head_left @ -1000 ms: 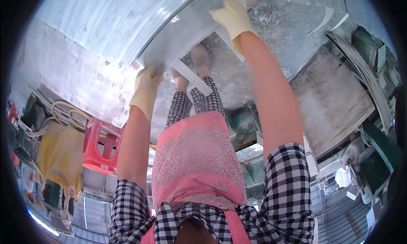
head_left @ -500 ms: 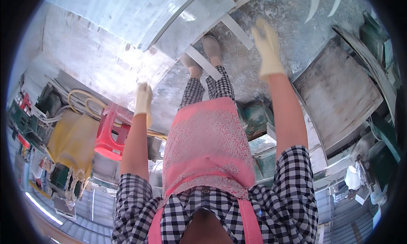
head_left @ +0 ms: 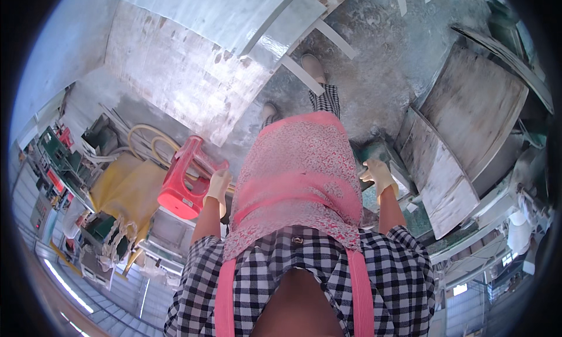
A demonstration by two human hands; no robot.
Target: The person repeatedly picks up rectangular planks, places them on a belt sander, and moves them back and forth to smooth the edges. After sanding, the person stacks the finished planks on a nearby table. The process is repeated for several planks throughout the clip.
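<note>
Both of my hands wear cream rubber gloves and hang low at my sides. My left hand (head_left: 218, 188) is beside the red plastic stool (head_left: 182, 182), with its fingers loosely stretched and nothing seen in them. I cannot tell whether it touches the stool. On the other side of my pink patterned apron (head_left: 301, 161), my right hand (head_left: 379, 174) is open, fingers apart and bent a little inward, holding nothing. It is near a green metal frame (head_left: 404, 173). My feet stand apart on the stained floor, one forward of the other.
Ahead is a worn whitish board (head_left: 175, 62), with a pale sheet (head_left: 216, 12) over it and light strips (head_left: 301, 75) jutting from its edge. Weathered panels (head_left: 474, 109) lean at the right. A yellow cloth (head_left: 129, 182) and a coiled hose (head_left: 146, 135) are at the left.
Both hands have dropped back from outstretched ahead to beside my hips. My feet have shifted apart, and the surroundings have moved slightly in view.
</note>
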